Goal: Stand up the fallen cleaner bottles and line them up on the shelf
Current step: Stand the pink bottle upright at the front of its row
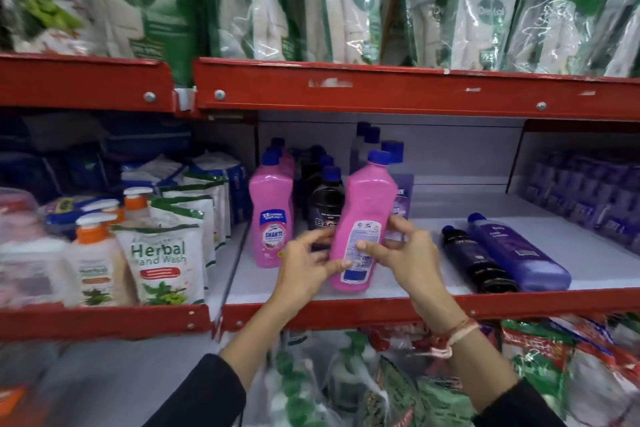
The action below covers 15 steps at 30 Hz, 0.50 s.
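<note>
Both your left hand (pixel 308 262) and right hand (pixel 407 253) grasp the tilted pink bottle (pixel 363 218); square it upright, label outward, beside its standing twin (pixel 271 215).

Bright, even light falls on the white shelf (pixel 433 208); above it, glare streaks the plastic pouches (pixel 485 10). Left and below it, motion blur and wide-angle bending.
</note>
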Tool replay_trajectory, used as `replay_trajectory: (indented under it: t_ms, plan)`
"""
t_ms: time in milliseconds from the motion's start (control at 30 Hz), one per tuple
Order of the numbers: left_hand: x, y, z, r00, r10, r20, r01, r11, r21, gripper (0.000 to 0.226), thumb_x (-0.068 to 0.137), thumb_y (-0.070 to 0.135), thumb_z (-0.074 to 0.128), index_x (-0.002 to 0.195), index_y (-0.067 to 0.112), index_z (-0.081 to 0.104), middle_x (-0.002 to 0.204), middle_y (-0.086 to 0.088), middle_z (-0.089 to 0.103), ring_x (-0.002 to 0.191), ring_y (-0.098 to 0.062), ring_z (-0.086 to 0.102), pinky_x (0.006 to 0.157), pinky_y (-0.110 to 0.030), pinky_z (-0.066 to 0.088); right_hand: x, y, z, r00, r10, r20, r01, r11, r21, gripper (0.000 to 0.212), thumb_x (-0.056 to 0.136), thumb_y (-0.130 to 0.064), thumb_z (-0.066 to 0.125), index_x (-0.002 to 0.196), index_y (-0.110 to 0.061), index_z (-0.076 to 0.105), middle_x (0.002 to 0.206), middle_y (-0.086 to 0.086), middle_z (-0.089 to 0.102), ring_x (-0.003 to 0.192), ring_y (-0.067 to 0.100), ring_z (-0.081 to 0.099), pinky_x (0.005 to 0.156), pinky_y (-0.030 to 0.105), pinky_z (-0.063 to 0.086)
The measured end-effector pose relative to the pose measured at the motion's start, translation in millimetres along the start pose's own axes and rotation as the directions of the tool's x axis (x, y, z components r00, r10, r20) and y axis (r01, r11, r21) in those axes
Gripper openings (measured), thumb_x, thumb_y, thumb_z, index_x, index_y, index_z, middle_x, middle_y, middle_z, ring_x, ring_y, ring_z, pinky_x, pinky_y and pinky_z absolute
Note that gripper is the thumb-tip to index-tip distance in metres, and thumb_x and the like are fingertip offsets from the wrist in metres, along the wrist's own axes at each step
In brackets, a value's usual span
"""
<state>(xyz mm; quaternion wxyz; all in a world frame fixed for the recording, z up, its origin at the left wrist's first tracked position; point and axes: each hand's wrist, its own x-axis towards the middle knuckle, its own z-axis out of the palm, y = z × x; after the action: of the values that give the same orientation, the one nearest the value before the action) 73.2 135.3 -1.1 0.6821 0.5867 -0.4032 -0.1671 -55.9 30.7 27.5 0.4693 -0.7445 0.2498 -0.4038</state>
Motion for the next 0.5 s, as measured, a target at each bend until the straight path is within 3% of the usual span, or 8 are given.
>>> replay_trajectory:
  t_ms: [100, 200, 333, 400, 500]
  plan:
    - [-10.0, 1.8, -41.6, 0.996, 0.025, -0.086, -0.025, 1.0, 0.003, 0.063, 0.062, -0.007, 0.079, 0.12, 0.002, 0.056, 0.103, -0.011, 0.068, 0.089, -0.027, 0.071, 0.074, -0.027, 0.061, -1.7, -7.4, 41.7, 0.996, -0.071, 0.063, 0.071, 0.997, -0.007, 0.053, 0.07, -0.002, 0.082, 0.119, -0.009, 0.064, 0.1, 0.01, 0.073, 0.07, 0.008, 0.071, 0.065, 0.023, 0.061]
    - [-17.3, -3.2, -72.1, 0.984, 0.044, -0.17, -0.04, 0.999, 0.027, 0.061, 0.06, -0.01, 0.079, 0.115, 0.005, 0.057, 0.101, -0.007, 0.066, 0.086, -0.024, 0.069, 0.072, -0.022, 0.06, -4.3, -11.0, 78.2, 0.989, -0.11, 0.103, 0.111, 0.994, -0.006, 0.059, 0.069, -0.009, 0.084, 0.124, -0.012, 0.063, 0.109, 0.011, 0.073, 0.081, 0.016, 0.073, 0.071, 0.032, 0.063]
    - [-25.8, -13.9, -91.6, 0.977, 0.028, -0.21, -0.016, 0.998, 0.06, 0.057, 0.06, -0.008, 0.08, 0.11, 0.004, 0.056, 0.099, -0.004, 0.064, 0.078, -0.013, 0.07, 0.066, -0.021, 0.059, -11.8, -13.3, 105.4, 0.981, -0.155, 0.12, 0.161, 0.986, -0.041, 0.061, 0.071, -0.009, 0.083, 0.128, -0.01, 0.061, 0.104, -0.008, 0.067, 0.075, -0.003, 0.064, 0.061, -0.001, 0.049]
    - [-29.6, -17.4, -93.4, 0.974, 0.031, -0.224, -0.014, 0.997, 0.079, 0.053, 0.061, -0.005, 0.08, 0.107, 0.006, 0.056, 0.096, -0.001, 0.065, 0.078, -0.012, 0.071, 0.069, -0.026, 0.06, -15.6, -11.0, 110.4, 0.981, -0.159, 0.109, 0.163, 0.986, -0.036, 0.062, 0.073, -0.009, 0.081, 0.131, -0.008, 0.058, 0.111, -0.006, 0.067, 0.08, -0.004, 0.062, 0.061, -0.007, 0.043]
    - [-32.5, -17.9, -93.1, 0.974, 0.052, -0.222, -0.018, 0.988, 0.152, 0.047, 0.064, 0.006, 0.082, 0.104, 0.009, 0.058, 0.095, 0.006, 0.067, 0.082, -0.013, 0.071, 0.073, -0.031, 0.06, -19.4, 0.7, 112.4, 0.984, -0.168, 0.051, 0.171, 0.984, -0.048, 0.06, 0.075, -0.02, 0.08, 0.131, -0.012, 0.058, 0.124, 0.006, 0.062, 0.095, 0.009, 0.064, 0.067, -0.008, 0.042]
